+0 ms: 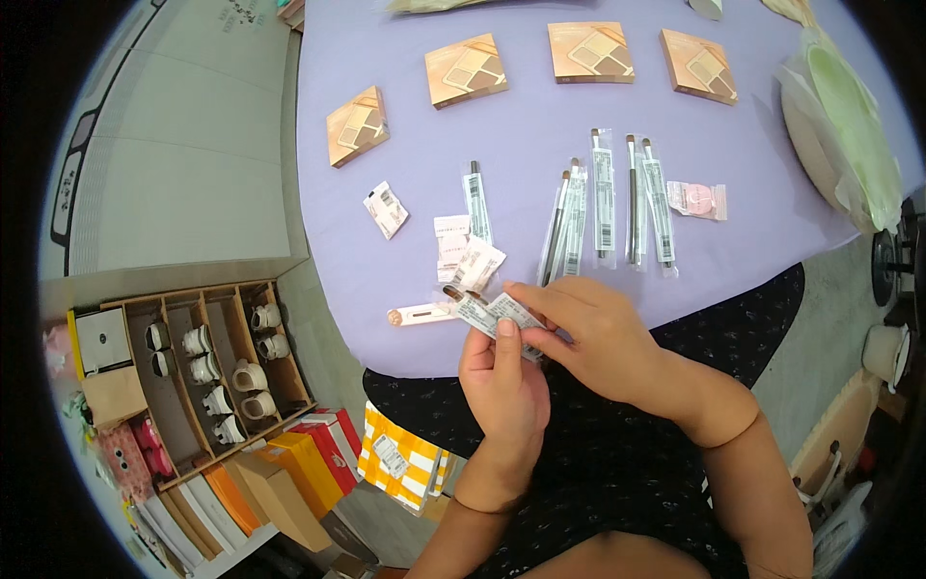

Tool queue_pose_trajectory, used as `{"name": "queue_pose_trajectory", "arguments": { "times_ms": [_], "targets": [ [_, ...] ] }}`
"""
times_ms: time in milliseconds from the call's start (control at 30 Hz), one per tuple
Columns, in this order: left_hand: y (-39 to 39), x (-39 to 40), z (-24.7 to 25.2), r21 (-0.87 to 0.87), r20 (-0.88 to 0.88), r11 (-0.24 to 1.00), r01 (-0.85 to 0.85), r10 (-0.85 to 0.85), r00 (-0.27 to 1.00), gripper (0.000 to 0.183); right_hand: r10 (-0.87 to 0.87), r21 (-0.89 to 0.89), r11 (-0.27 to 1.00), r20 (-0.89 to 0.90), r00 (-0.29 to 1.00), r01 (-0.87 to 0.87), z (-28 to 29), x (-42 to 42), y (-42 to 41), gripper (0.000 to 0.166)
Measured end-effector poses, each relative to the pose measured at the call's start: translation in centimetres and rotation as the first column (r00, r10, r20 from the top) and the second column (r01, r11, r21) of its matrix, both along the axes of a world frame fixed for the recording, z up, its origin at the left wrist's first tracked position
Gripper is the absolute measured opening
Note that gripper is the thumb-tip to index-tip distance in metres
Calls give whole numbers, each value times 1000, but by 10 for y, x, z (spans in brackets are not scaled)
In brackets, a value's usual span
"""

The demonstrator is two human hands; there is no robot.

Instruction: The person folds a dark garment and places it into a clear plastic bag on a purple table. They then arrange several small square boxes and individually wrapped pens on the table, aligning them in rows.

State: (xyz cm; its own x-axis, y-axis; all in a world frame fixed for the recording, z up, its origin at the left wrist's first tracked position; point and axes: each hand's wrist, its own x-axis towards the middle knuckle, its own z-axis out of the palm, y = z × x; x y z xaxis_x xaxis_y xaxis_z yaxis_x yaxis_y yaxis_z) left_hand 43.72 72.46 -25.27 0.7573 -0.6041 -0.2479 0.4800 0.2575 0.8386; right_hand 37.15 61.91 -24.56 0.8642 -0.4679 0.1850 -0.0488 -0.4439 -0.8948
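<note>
My left hand (506, 391) grips at least two makeup brushes in clear sleeves with printed labels (481, 313), thumb on top. Dark bristle tips point to the upper left. The fingers of my right hand (604, 336) pinch the labelled sleeve at its right side. Just beyond the brush tips lie small white printed sachets (477, 262) and a slim pale-pink and white item (421, 315), partly covered by the held brushes. One more sleeved brush (476, 199) lies behind the sachets. Several sleeved brushes (602, 203) lie side by side beyond my right hand.
Eyeshadow palette boxes (589, 54) form an arc across the lilac tablecloth (535, 123). A separate sachet (385, 210) lies left, a wrapped pink puff (699, 199) right. A plastic-covered bag (832, 123) stands at the right edge. A shoe rack (210, 376) is at lower left.
</note>
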Motion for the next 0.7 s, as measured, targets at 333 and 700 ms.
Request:
{"name": "queue_pose_trajectory", "arguments": {
  "times_ms": [333,700],
  "targets": [
    [3,7,5,42,56,967,-250,247,967,21,-132,-469,878,-46,990,95,-19,5,-45,26],
    [5,8,4,31,46,964,-263,261,964,23,22,-665,743,-98,995,-82,-35,8,-44,18]
  ]
}}
